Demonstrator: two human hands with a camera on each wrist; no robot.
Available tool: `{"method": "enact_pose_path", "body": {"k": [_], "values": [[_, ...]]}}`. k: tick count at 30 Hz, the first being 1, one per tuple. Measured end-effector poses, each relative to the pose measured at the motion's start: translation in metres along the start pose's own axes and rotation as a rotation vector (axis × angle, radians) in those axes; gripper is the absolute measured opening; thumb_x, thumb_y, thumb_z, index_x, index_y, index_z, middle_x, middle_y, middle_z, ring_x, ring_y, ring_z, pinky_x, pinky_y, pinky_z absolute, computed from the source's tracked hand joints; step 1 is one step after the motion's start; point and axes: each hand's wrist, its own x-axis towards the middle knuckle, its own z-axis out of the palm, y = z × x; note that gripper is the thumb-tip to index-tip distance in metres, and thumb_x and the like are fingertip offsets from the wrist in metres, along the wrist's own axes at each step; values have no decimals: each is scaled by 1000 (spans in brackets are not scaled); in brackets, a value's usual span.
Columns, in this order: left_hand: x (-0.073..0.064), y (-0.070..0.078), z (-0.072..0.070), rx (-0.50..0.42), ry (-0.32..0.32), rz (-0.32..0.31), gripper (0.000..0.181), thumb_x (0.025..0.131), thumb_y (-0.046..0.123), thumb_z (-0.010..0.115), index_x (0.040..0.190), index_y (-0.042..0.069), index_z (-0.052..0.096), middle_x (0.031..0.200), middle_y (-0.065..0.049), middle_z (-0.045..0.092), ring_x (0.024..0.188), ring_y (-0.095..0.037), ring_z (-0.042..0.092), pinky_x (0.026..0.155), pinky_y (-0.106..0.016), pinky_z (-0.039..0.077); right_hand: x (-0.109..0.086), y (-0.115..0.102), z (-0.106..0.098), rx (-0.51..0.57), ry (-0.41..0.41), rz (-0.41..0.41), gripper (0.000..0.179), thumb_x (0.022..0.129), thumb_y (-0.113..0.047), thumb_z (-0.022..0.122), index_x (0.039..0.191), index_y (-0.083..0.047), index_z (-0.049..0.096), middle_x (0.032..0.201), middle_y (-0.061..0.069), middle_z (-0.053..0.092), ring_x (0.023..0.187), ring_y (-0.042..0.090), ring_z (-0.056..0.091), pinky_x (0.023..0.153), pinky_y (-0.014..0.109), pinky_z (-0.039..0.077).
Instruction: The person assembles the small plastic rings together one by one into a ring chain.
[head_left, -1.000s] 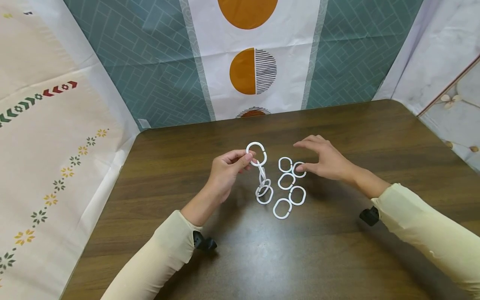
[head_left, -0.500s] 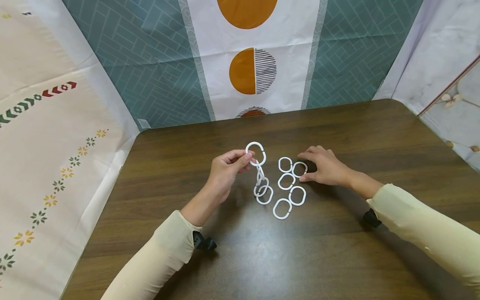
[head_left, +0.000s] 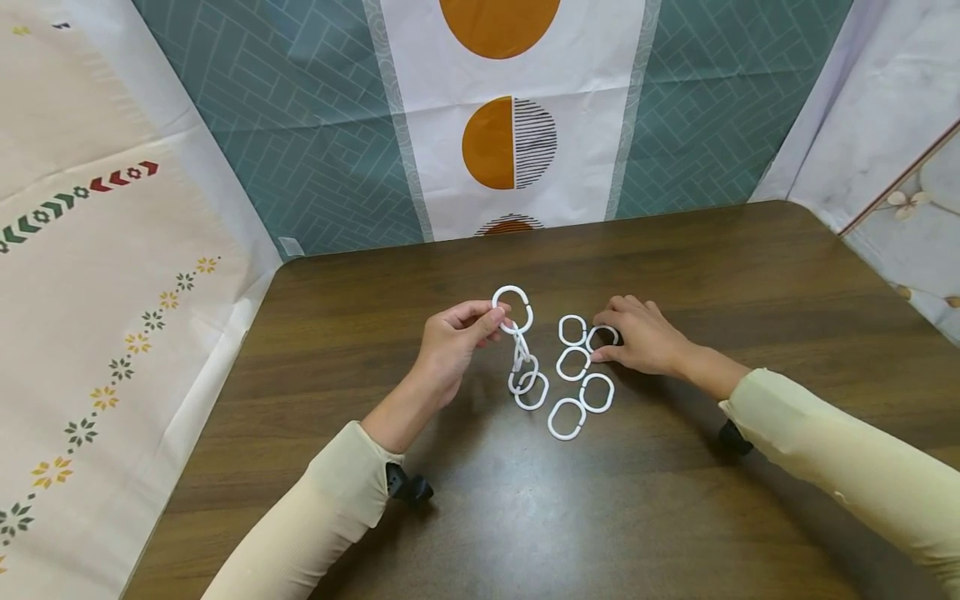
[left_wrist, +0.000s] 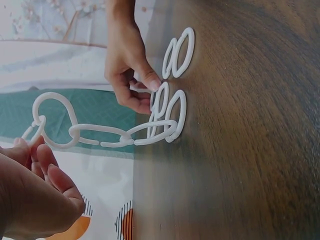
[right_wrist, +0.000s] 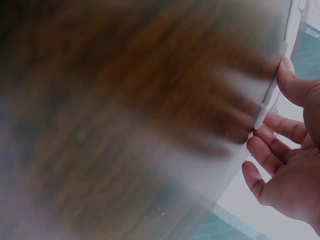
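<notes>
In the head view, my left hand (head_left: 450,346) pinches the top C-shaped link (head_left: 531,315) of a short chain of white plastic links (head_left: 535,367). The chain hangs down, its lowest link at the tabletop. My right hand (head_left: 647,340) is over the loose links, thumb and fingers bent round a white link (head_left: 617,332) that lies flat. Part of that link is hidden by the hand. Other loose links lie close by, among them a link (head_left: 560,331) at the back and one (head_left: 551,422) in front. In the left wrist view, the right thumb (left_wrist: 151,81) touches the loose links.
A brown wood-grain table (head_left: 465,533) lies under everything. Behind it hangs a teal and white patterned cloth (head_left: 315,167), with a cream flowered cloth (head_left: 90,275) at the left. A small black device (head_left: 408,486) is strapped at the left wrist.
My right hand has come down and leftward, its thumb and fingers closing round a loose link. The left hand keeps its pinch; the hanging links have swung slightly.
</notes>
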Motion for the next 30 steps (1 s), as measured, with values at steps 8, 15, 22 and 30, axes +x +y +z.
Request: {"method": "enact_pose_path", "body": {"k": [8,15,22,30], "values": [[-1,1,3,4,2,-8,13,90,4,65,99,-5,68,76,3,70,67,-11,59,69,-23,45,-1,-3,-1,18,21,55,53,70,-34,85,107,-1,65,99,12,57,97,32,50,76,47,33],[-1,1,4,4,0,-8,13,90,4,66,99,-5,68,76,3,70,67,-11,59,68,-22,46,0,-5,-4,30,-1,146,55,65,-35,89,98,0,62,91,12,57,91,32,49,75,46,34],[-1,1,5,13,-4,-1,14,90,5,66,100,-5,69,76,2,70,69,-14,59,68,-22,46,-1,-8,-5,-58,-39,131,52,72,-39,83,100,-1,61,92,12,57,92,34,51,78,48,36],[-2,3,8,29,-8,-11,16,90,5,66,101,-6,68,77,2,70,69,-13,60,69,-23,47,0,-7,-9,-120,-4,34,48,73,-43,78,96,-3,63,88,8,58,89,29,52,82,46,36]]}}
